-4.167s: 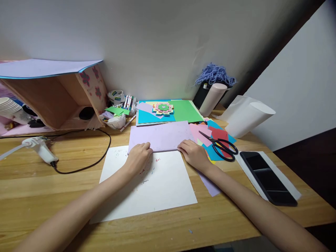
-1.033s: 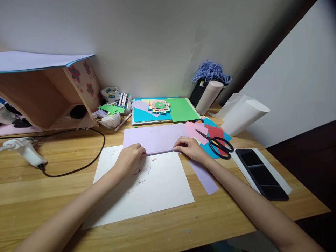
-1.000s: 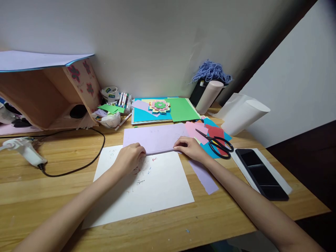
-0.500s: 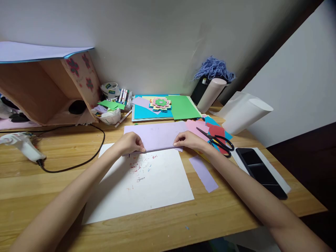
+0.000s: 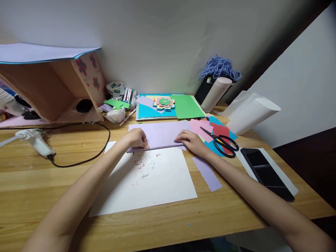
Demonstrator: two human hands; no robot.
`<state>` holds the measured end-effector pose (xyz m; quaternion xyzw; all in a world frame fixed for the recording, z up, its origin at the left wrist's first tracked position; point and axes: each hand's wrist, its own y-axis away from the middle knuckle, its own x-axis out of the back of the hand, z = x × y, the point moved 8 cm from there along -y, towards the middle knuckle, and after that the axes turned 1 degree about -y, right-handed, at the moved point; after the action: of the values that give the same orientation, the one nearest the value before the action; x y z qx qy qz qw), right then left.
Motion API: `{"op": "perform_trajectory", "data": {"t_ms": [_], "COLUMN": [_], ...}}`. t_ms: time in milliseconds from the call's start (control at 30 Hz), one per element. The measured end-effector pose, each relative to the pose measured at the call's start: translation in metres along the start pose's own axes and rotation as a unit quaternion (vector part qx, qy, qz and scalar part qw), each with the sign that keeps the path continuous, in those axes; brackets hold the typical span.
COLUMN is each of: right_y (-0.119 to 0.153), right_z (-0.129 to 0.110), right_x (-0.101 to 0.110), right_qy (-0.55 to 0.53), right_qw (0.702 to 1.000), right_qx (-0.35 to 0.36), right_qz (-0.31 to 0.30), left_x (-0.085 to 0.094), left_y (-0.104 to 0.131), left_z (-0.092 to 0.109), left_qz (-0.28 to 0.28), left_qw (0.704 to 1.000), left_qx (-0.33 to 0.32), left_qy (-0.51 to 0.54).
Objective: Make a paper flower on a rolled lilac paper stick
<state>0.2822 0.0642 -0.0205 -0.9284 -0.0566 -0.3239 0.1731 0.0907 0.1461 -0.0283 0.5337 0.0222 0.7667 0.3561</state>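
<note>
- Evenly grained, the pale wooden table (image 5: pixel 147 225) runs along a plain grey wall (image 5: pixel 152 45).
- Purple paper (image 5: pixel 164 131) lies mid-table, its near edge over a marked white sheet (image 5: pixel 165 182).
- The left hand (image 5: pixel 138 138) pinches that edge; the right hand (image 5: pixel 191 141) touches its right end, though whether it grips, I cannot tell.
- Black scissors (image 5: pixel 222 141) rest on colored scraps to the right, near a dark phone (image 5: pixel 265 171).
- An open box (image 5: pixel 90 78) and white glue gun (image 5: pixel 38 141) sit left.

Hands (image 5: pixel 165 139) on purple paper (image 5: pixel 163 134); scissors (image 5: pixel 222 141) nearby
</note>
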Motion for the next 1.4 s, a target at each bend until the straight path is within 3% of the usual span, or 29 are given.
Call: {"op": "perform_trajectory", "data": {"t_ms": [167, 367, 433, 533, 567, 600, 667, 733, 767, 800, 867, 967, 1167, 1233, 1400], "right_y": [0.007, 0.016, 0.017, 0.014, 0.012, 0.01, 0.005, 0.002, 0.002, 0.002, 0.002, 0.003, 0.004, 0.005, 0.003], "right_z": [-0.015, -0.026, -0.029, -0.032, -0.032, -0.033, -0.036, -0.042, -0.047, -0.052, -0.064, -0.081, -0.111, -0.12, -0.141], "right_x": [-0.009, -0.022, -0.026, -0.026, -0.024, -0.022, -0.017, -0.013, -0.013, -0.014, -0.019, -0.024, -0.03, -0.035, -0.046], "right_qy": [0.045, 0.209, 0.248, 0.249, 0.241, 0.231, 0.207, 0.186, 0.18, 0.177, 0.179, 0.191, 0.205, 0.203, 0.185], "right_qw": [0.995, 0.969, 0.96, 0.96, 0.962, 0.965, 0.971, 0.974, 0.974, 0.974, 0.973, 0.967, 0.951, 0.95, 0.964], "right_qx": [0.091, 0.131, 0.132, 0.125, 0.12, 0.115, 0.105, 0.101, 0.104, 0.108, 0.119, 0.132, 0.178, 0.186, 0.171], "right_qz": [-0.024, 0.013, 0.019, 0.029, 0.033, 0.038, 0.058, 0.081, 0.087, 0.089, 0.088, 0.108, 0.148, 0.146, 0.085], "left_x": [-0.002, -0.003, 0.001, 0.013, 0.005, -0.008, -0.047, -0.076, -0.081, -0.081, -0.074, -0.061, -0.041, -0.034, -0.02], "left_y": [-0.003, 0.001, 0.017, 0.066, 0.078, 0.083, 0.076, 0.062, 0.055, 0.048, 0.038, 0.037, 0.065, 0.074, 0.09], "left_z": [-0.005, -0.008, -0.003, 0.004, 0.007, 0.01, 0.019, 0.025, 0.028, 0.031, 0.036, 0.041, 0.041, 0.038, 0.018], "left_qz": [-0.006, 0.005, 0.075, 0.323, 0.343, 0.325, 0.19, 0.101, 0.101, 0.118, 0.157, 0.221, 0.308, 0.323, 0.316], "left_qw": [1.0, 0.999, 0.995, 0.939, 0.927, 0.925, 0.925, 0.857, 0.814, 0.779, 0.741, 0.731, 0.683, 0.682, 0.713], "left_qx": [0.009, -0.008, -0.039, -0.048, -0.05, -0.048, -0.035, 0.006, 0.017, 0.017, 0.007, 0.007, -0.029, -0.049, -0.072], "left_qy": [0.019, 0.043, 0.059, 0.112, 0.143, 0.189, 0.327, 0.505, 0.572, 0.616, 0.653, 0.645, 0.662, 0.654, 0.622]}}
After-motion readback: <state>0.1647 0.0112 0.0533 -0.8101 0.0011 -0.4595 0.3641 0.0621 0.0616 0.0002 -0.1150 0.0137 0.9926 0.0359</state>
